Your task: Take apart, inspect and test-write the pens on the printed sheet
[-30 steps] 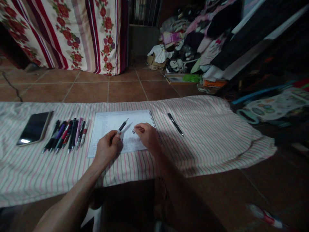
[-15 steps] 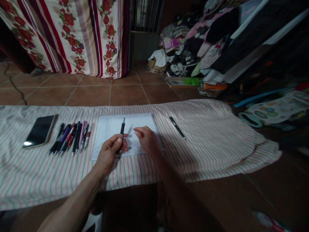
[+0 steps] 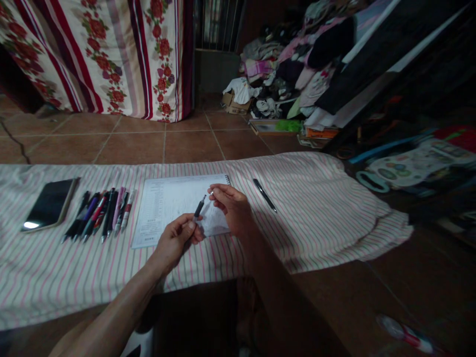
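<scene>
My left hand (image 3: 182,230) is closed around a black pen (image 3: 200,207), its upper end pointing up and to the right over the notebook. Just beyond that end, the thumb and fingers of my right hand (image 3: 229,201) are pinched on a small silvery piece (image 3: 211,192), which looks like a pen tip. A gap separates it from the pen. Beneath both hands lies a spiral notebook (image 3: 152,218) with a printed page. To the right of it, another black pen (image 3: 265,195) rests alone on the striped cloth.
Several pens (image 3: 98,215) lie side by side left of the notebook. Farther left is a dark-screened phone (image 3: 50,203). A striped cloth (image 3: 334,213) covers the table. Beyond it are a flowered curtain (image 3: 111,59), a heap of clothes (image 3: 290,69) and a cardboard box (image 3: 236,105).
The pen in my left hand has tilted to the right. My right hand has moved up close to its end and now pinches a small silvery piece. The view has shifted slightly right.
</scene>
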Demonstrator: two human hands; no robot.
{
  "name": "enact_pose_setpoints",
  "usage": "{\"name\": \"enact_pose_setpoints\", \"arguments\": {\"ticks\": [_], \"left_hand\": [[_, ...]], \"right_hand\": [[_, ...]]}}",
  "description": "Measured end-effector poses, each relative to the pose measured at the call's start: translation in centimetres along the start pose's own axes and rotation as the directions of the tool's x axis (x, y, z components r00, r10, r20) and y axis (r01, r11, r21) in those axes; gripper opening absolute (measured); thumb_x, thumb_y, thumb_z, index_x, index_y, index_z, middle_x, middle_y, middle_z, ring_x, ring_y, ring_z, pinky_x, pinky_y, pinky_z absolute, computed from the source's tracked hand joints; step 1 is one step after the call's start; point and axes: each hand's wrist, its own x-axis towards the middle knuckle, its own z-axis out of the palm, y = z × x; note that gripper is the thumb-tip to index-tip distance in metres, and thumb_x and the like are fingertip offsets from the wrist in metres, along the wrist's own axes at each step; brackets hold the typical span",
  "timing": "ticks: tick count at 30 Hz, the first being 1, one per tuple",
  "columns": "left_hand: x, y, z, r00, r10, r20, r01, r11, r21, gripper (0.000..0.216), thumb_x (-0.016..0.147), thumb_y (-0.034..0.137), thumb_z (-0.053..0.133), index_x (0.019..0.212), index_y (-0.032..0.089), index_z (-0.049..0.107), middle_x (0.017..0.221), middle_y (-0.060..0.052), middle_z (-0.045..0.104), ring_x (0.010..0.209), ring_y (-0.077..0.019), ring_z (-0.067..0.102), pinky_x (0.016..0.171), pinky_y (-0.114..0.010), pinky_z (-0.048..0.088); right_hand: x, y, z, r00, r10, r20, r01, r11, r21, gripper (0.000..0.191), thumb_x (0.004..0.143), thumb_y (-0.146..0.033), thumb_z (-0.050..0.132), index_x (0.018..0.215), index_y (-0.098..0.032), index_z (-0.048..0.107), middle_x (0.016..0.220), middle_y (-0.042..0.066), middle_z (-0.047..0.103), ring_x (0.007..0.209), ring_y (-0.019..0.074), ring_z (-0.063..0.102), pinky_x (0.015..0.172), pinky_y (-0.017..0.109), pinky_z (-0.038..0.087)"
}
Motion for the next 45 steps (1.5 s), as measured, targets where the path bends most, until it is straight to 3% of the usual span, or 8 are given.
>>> {"name": "enact_pose_setpoints", "arguments": {"ticks": [13, 24, 45], "left_hand": [[0.08, -0.28, 0.25, 1.0, -0.008, 0.006, 0.007, 0.998, 0.069, 0.029, 0.073, 0.037, 0.063, 0.09, 0.014, 0.061, 0.056, 0.0, 0.058, 0.05, -0.0078, 0.047, 0.05, -0.02, 0.033], [-0.01, 0.08, 0.28, 1.0, -0.006, -0.023, 0.008, 0.995, 0.096, 0.03, 0.073, 0.038, 0.063, 0.09, 0.013, 0.061, 0.055, 0.0, 0.057, 0.049, -0.008, 0.046, 0.049, -0.022, 0.031], [-0.01, 0.01, 0.31, 1.0, -0.004, -0.021, 0.006, 0.997, 0.079, 0.031, 0.071, 0.038, 0.065, 0.089, 0.014, 0.06, 0.055, 0.0, 0.056, 0.047, -0.0073, 0.044, 0.048, -0.021, 0.029]], "right_hand": [[-0.57, -0.3, -0.47, 0.998, -0.038, 0.043, 0.043, 0.989, -0.142, 0.021, 0.064, -0.033, 0.066, 0.08, -0.019, 0.069, 0.084, 0.003, 0.07, 0.071, 0.0116, 0.06, 0.064, 0.024, 0.043], [-0.73, -0.4, -0.11, 1.0, -0.024, -0.002, 0.024, 0.995, -0.099, 0.022, 0.065, -0.034, 0.066, 0.081, -0.02, 0.068, 0.085, 0.004, 0.069, 0.07, 0.0112, 0.061, 0.06, 0.022, 0.044], [-0.72, -0.26, -0.29, 0.999, -0.041, 0.027, 0.045, 0.988, -0.149, 0.02, 0.064, -0.034, 0.066, 0.078, -0.019, 0.067, 0.079, 0.003, 0.069, 0.067, 0.012, 0.063, 0.056, 0.022, 0.046]]}}
